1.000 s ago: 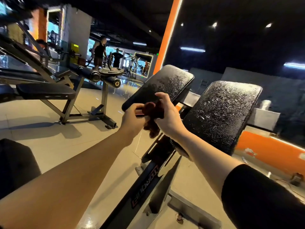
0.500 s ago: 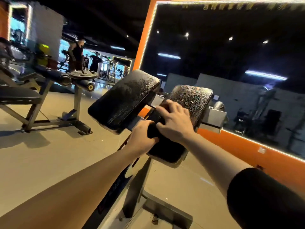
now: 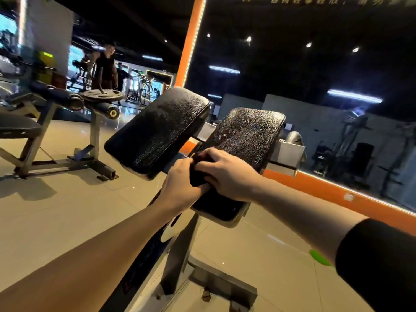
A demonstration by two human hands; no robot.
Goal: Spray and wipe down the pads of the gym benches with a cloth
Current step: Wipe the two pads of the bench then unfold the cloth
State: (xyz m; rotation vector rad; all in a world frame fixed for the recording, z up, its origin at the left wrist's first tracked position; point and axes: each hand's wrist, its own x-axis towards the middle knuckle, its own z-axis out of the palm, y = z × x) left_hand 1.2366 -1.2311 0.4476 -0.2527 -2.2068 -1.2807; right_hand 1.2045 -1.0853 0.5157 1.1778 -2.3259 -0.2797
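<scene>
Wiping step, right-hand pad. Both hands bunch a dark cloth [image 3: 198, 174] on the near end of the right pad [image 3: 245, 140]. Left hand [image 3: 180, 188] has fingers curled round the cloth's near side; right hand [image 3: 227, 174] lies over it, fingers bent, gripping and pressing it onto the pad. Droplets show on the far part of this pad and on the left pad [image 3: 157, 131], so spray looks done. Next move probably calls for pushing the cloth far-ward across the wet vinyl, then the left pad.

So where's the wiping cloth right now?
In the head view, the dark bunched cloth sits centre frame, gripped between the left hand and right hand, on the near end of the right black textured pad.
</scene>
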